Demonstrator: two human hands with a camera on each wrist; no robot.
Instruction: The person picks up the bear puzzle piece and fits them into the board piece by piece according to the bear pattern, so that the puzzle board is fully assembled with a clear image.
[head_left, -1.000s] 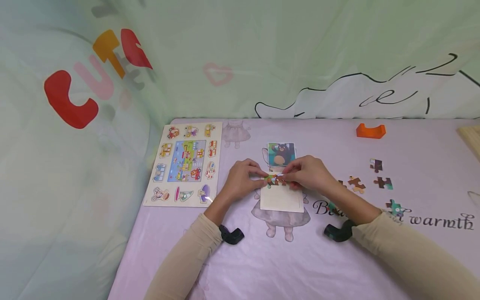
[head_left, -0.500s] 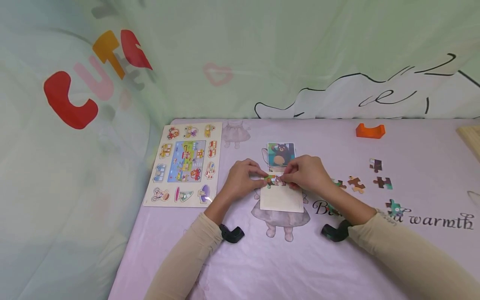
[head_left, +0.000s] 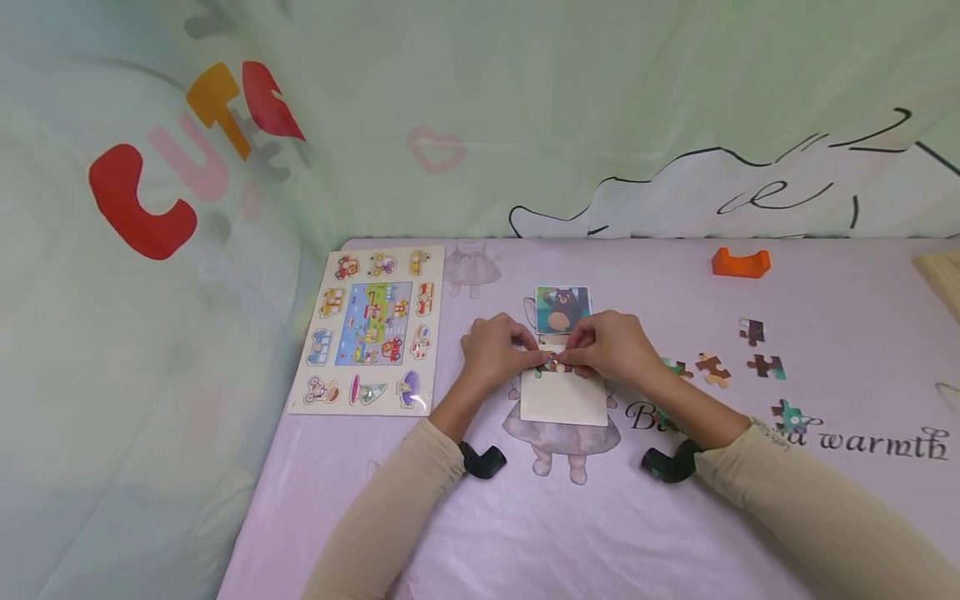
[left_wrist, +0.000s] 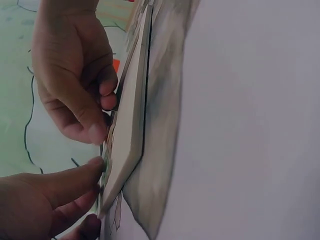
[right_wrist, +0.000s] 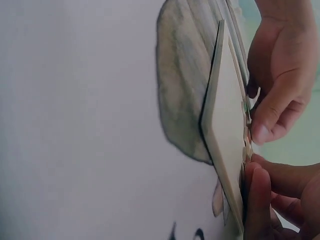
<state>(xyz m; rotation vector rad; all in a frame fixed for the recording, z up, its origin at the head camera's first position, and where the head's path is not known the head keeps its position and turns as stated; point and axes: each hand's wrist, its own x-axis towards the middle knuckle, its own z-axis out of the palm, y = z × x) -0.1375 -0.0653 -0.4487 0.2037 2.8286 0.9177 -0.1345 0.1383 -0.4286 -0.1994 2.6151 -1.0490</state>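
Note:
A small cream puzzle board (head_left: 564,402) lies flat on the cloth. Jigsaw pieces (head_left: 556,367) in brown and green fill its far left portion, largely covered by fingers. My left hand (head_left: 495,354) reaches in from the left, its straight thumb pressing on these pieces; its other fingers arch behind. From the right, my right hand (head_left: 615,343) pinches a piece at the same spot, its fingertips right beside the left thumb. The right wrist view puts the left thumb (right_wrist: 261,132) at the board's far edge. A bear picture card (head_left: 564,310) lies just beyond.
Several loose jigsaw pieces (head_left: 712,369) are scattered to the right, some partly behind the right forearm. An orange block (head_left: 741,263) stands at the back. A vehicle puzzle board (head_left: 438,267) lies at the left, and a wooden edge (head_left: 947,279) shows at far right.
My left hand has slid right, its thumb moving from the board's left edge onto the pieces near the right fingertips. The right hand shifted slightly left and stays at the pieces.

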